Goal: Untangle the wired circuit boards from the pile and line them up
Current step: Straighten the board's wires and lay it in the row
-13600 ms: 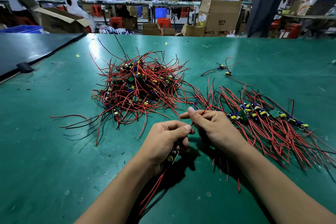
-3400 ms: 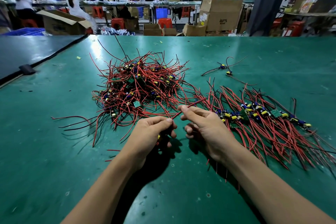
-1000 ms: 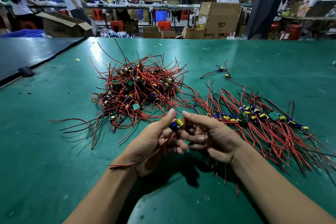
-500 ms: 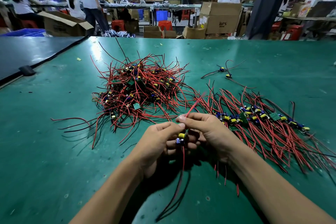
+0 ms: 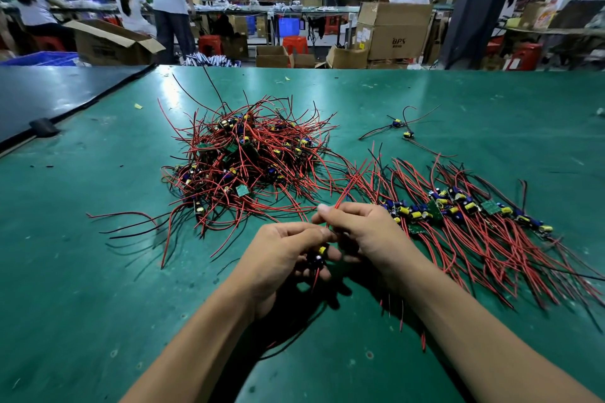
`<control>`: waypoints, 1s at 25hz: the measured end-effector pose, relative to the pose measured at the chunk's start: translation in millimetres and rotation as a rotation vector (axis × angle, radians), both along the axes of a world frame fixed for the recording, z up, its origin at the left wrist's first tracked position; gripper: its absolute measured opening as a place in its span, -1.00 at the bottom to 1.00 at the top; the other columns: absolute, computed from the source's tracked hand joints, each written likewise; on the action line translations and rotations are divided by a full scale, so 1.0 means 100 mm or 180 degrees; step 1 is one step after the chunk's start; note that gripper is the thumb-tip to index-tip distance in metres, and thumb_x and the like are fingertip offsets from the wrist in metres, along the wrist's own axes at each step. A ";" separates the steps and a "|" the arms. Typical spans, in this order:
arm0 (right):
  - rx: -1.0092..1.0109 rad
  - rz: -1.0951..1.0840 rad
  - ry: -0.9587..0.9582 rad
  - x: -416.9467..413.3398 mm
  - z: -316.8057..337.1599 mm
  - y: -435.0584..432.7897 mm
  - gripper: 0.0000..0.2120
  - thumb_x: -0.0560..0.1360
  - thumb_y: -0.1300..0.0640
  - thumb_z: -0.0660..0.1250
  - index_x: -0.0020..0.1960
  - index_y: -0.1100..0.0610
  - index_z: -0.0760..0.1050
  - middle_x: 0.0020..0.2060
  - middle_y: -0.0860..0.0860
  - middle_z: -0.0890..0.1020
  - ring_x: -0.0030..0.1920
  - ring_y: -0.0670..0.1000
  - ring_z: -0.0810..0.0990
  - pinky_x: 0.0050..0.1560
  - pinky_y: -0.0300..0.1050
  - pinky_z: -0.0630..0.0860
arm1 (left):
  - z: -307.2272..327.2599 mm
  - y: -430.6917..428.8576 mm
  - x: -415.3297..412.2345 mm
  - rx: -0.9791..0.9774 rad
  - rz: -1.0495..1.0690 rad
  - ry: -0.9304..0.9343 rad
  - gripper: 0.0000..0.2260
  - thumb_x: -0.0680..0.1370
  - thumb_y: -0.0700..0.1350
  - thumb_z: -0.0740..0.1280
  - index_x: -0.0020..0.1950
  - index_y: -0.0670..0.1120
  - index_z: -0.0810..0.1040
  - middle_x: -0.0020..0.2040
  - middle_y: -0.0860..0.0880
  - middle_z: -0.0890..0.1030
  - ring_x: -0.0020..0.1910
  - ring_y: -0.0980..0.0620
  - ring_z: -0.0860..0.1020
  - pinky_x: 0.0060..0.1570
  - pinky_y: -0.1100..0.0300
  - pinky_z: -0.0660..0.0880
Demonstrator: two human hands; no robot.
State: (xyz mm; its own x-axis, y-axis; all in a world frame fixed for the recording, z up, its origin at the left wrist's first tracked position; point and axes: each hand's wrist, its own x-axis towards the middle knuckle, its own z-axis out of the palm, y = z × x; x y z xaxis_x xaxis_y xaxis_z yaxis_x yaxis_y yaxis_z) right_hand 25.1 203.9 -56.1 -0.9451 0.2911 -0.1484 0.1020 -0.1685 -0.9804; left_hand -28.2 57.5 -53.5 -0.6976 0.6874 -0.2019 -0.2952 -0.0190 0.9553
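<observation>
- Circuit board [image 5: 319,255], the one with the yellow and blue parts on it, sat in the left hand [image 5: 281,258]. The fingers were curled round it, above the worktop [image 5: 82,271], toward the near edge and about midway along.
- Right hand [image 5: 366,232] pinched one red lead [image 5: 347,188] between thumb and forefinger. The lead ran up and away toward the far edge.
- Tangled pile [image 5: 245,160] lay left of centre, farther from the near edge than the hands. The lined-up row [image 5: 458,206] spread toward the right edge, boards in a band and wires trailing to the near right corner.
- Looked like the step was smoothing this board's leads before it joined the row.
- Best bet: keep the board steady in the left hand and draw each lead through the pinch from the board outward, so the solder joint takes no yank.
- Probably smart to keep the free tip clear of the pile's loose strands, which lay close and would snag it.
- Then it'd go at the row's open end, just beside the right hand, with its leads running the same way as the rest.
</observation>
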 end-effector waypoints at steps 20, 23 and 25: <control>0.0085 0.0120 0.0089 -0.04 -0.04 0.00 -0.65 0.49 -0.15 0.40 -0.17 0.13 0.71 -0.52 0.05 0.48 -0.59 -0.07 0.39 -0.59 -0.30 0.31 | -0.10 0.06 0.03 0.0218 0.0143 0.0324 -0.85 0.60 -0.23 0.28 -0.14 -0.24 0.55 -0.41 -0.12 0.52 -0.47 -0.06 0.58 -0.47 0.21 0.52; 0.0127 -0.0300 0.0081 -0.06 -0.04 0.09 -0.60 0.54 -0.12 0.36 -0.21 0.19 0.69 -0.54 -0.04 0.32 -0.58 -0.09 0.25 -0.58 -0.29 0.19 | -0.11 0.05 0.02 0.0168 0.0057 0.0480 -0.84 0.61 -0.22 0.27 -0.13 -0.24 0.55 -0.43 -0.10 0.48 -0.48 -0.05 0.56 -0.46 0.23 0.49; 0.0041 -0.0621 0.0164 -0.07 -0.03 0.13 -0.61 0.57 -0.08 0.35 -0.20 0.23 0.66 -0.52 -0.06 0.29 -0.58 -0.11 0.23 -0.60 -0.29 0.17 | -0.12 0.04 0.00 0.0107 0.0023 0.0566 -0.84 0.60 -0.21 0.29 -0.14 -0.22 0.56 -0.42 -0.10 0.47 -0.48 -0.05 0.56 -0.45 0.23 0.48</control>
State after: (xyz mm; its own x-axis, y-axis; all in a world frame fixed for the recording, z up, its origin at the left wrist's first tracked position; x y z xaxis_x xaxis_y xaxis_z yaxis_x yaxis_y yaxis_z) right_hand 17.9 217.2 -58.7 -0.8768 0.4711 -0.0964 0.0184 -0.1676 -0.9857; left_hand -27.9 61.8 -65.1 -0.7253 0.6865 -0.0518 -0.1214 -0.0535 0.9912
